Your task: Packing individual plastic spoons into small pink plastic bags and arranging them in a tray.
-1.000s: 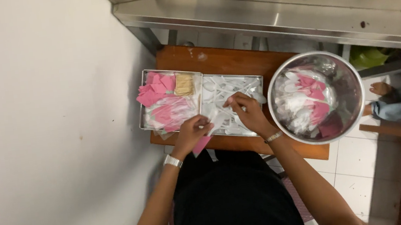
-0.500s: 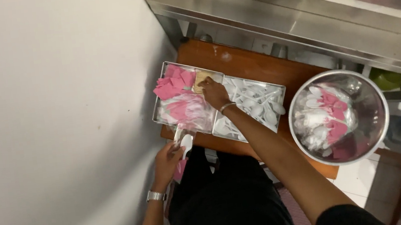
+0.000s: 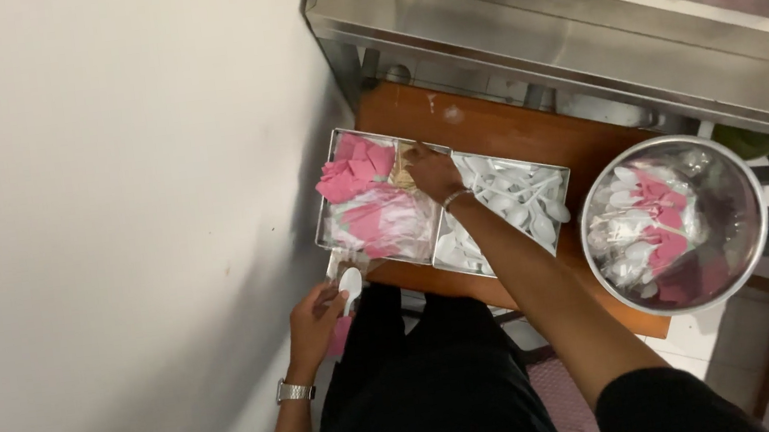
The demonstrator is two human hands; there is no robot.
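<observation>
While my left hand keeps its grip clamped on a spoon, my right hand reaches into the tray; its grip I cannot tell.

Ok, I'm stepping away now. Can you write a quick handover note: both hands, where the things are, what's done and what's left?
Left hand: holds a white plastic spoon with something pink beneath it, near the table's front edge.
Right hand: reaching into the left metal tray, at the tan stack beside the pink napkins; whether it grips anything is unclear.
Right metal tray: loose white spoons.
Metal bowl: a pile of wrapped spoon-and-napkin packs, looks done.
Left: many loose spoons and napkins remain in the trays.
</observation>
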